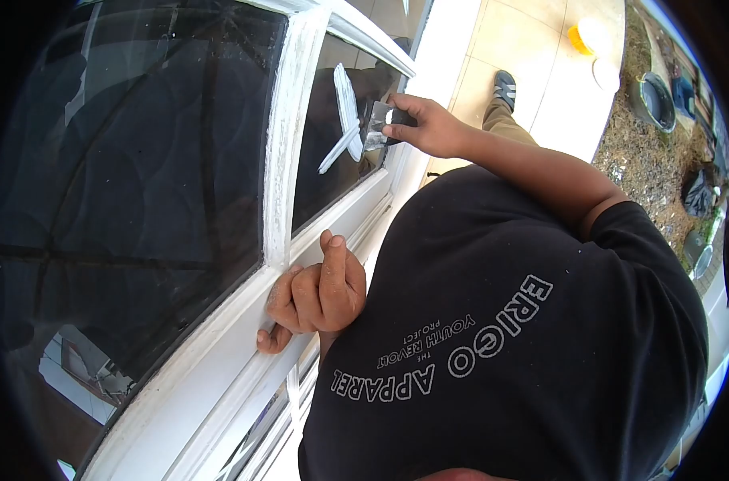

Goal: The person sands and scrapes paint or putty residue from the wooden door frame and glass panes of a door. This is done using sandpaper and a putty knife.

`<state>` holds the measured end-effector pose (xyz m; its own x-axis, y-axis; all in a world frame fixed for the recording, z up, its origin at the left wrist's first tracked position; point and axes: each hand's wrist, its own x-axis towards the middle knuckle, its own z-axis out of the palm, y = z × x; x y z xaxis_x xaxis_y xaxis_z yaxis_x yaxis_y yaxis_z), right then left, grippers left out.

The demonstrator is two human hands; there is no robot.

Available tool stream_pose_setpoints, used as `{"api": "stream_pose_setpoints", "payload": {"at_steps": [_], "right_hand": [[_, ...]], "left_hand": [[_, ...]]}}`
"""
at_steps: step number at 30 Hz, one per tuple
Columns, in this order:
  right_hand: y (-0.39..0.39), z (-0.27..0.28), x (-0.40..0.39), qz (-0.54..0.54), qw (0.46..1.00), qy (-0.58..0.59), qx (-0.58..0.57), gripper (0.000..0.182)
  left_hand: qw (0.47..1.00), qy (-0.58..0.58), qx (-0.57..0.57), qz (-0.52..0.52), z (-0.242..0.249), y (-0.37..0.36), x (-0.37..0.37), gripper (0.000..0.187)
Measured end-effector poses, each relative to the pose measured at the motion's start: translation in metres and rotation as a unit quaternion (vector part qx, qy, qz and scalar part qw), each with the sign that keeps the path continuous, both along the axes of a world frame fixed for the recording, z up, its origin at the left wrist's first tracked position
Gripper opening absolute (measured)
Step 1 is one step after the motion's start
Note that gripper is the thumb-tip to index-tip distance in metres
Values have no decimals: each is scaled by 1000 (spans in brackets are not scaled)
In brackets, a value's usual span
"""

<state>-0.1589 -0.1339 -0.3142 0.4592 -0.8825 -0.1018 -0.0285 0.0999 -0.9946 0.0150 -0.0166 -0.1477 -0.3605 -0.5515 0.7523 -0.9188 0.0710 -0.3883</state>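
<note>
My right hand (429,127) grips the dark handle of a flat scraper (376,127), whose blade rests on or just over the small glass pane (320,120). Just left of the blade, two pale strips (346,116) cross on the glass, one long and one short. Against the white window frame (280,160), below that pane, is my left hand (316,293), its fingers curled in a loose fist. Nothing shows in it.
A large dark glass pane (140,152) fills the left side. A shoe (505,88) stands on the tiled floor (525,40). At the upper right are a yellow and white object (581,40), a dark bucket (656,103) and a black bag (700,194) on rough ground.
</note>
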Motion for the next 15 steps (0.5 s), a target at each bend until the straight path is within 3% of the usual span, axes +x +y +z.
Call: {"api": "stream_pose_setpoints", "payload": {"at_steps": [10, 15], "right_hand": [[0, 8, -5, -8, 997, 31, -73, 18], [0, -3, -1, -8, 999, 16, -40, 21]], "left_hand": [[1000, -5, -7, -5, 1, -4, -4, 15], [1000, -7, -5, -3, 0, -3, -1, 15]]}}
